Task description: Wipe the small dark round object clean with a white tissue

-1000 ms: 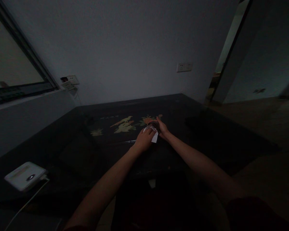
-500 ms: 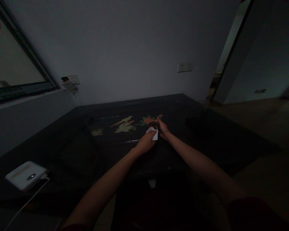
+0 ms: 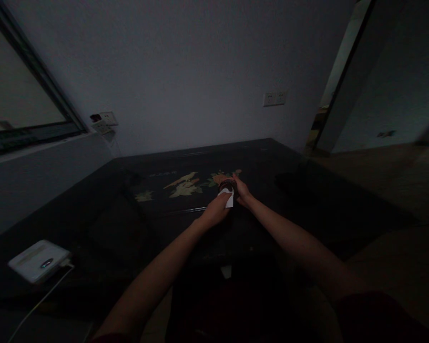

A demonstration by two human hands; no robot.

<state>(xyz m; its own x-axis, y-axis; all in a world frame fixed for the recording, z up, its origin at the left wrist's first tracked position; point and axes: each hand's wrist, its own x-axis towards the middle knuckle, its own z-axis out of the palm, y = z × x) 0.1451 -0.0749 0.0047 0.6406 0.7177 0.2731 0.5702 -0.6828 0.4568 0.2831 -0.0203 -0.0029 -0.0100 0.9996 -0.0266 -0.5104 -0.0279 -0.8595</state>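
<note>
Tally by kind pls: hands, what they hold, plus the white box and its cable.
Hands: 2 (left hand, right hand)
White paper: 1, in the left hand
Dark round object: 1, in the right hand; exact type too dark to tell
White box: 1
White cable: 1
Total: 6

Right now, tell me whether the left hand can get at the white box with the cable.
Probably not while occupied: the left hand holds white paper at a dark round object. The white box sits off to its left; I see nothing blocking between.
</note>
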